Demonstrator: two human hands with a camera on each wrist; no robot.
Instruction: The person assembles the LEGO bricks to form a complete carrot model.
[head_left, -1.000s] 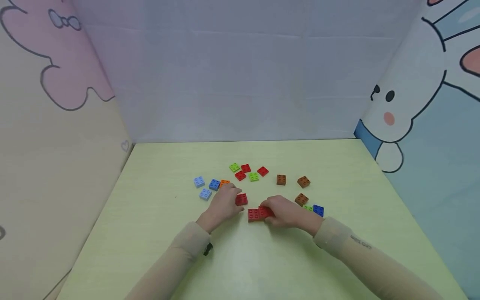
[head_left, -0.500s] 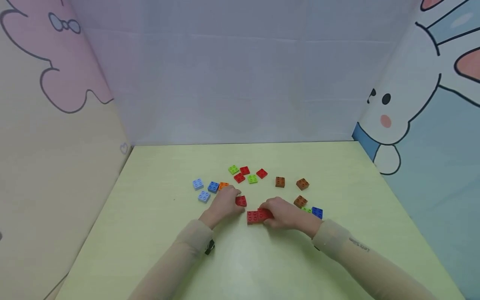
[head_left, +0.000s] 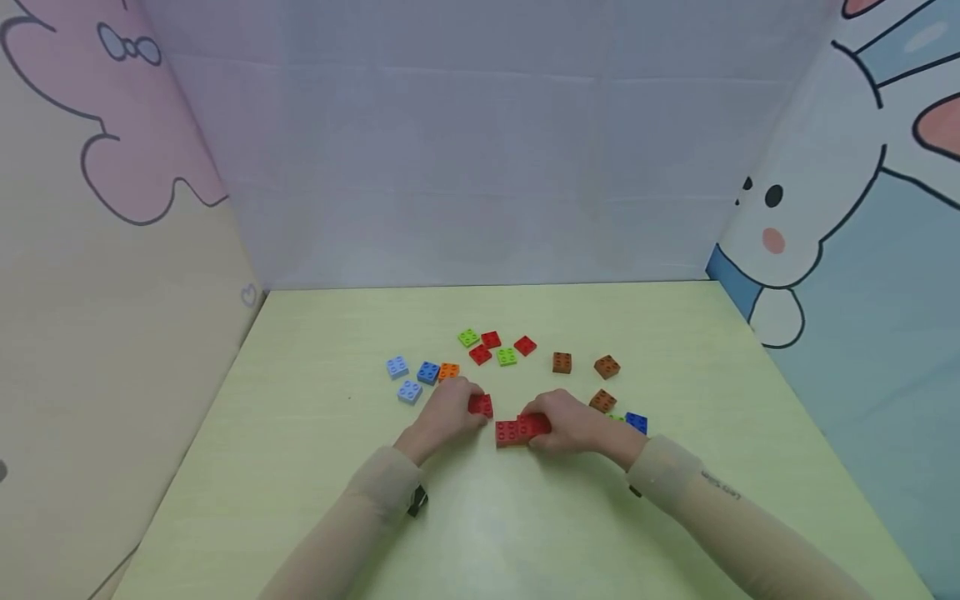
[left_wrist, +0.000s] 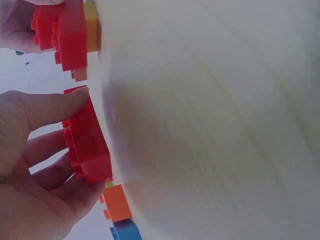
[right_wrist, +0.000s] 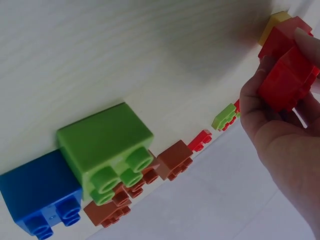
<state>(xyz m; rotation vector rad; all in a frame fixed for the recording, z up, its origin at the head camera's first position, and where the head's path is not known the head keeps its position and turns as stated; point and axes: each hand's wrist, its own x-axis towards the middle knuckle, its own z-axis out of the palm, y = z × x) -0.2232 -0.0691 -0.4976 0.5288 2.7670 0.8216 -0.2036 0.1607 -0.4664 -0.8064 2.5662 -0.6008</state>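
Note:
My left hand (head_left: 448, 414) pinches a red toy building brick (left_wrist: 89, 135), with the thumb on one end and the fingers at the other. In the left wrist view its studs face the palm. Just to the right, my right hand (head_left: 573, 423) grips a red brick (right_wrist: 287, 80). That brick sits on top of another red brick (head_left: 507, 432), which reaches out to the left. Beneath these two, a yellow brick (left_wrist: 91, 27) shows in the left wrist view. A small gap separates the left hand's brick from this stack. Fingers partly hide both held bricks.
Behind the left hand lie an orange brick (head_left: 448, 371) and several blue ones (head_left: 409, 392). Red and lime green bricks (head_left: 507, 357) lie farther back. Brown bricks (head_left: 562, 362) are to the right, with a green brick (right_wrist: 107, 145) and dark blue brick (right_wrist: 42, 190) beside the right forearm.
My left hand's fingers have drawn in around the red brick, which has shifted slightly toward me. More of the orange brick shows. My right hand stays on the stack.

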